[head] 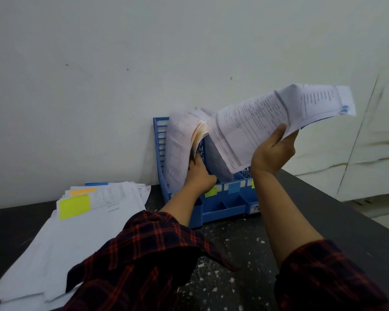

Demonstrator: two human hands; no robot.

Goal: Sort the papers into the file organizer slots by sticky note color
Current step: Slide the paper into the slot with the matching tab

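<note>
Sorting is partway: some sheets already stand in the blue plastic file organizer [211, 198] at the desk's [245, 254] back, while a loose pile of white papers [81, 212] with yellow and orange sticky notes waits. The left hand [199, 173] holds filed sheets aside; the right hand [273, 149] grips a curling printed paper [267, 122] with a blue note above the slots.

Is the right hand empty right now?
No, the right hand grips a printed white paper sheaf raised above the blue plastic file organizer.

Dim, flat indoor light; motion blur; wide-angle bending at edges.
</note>
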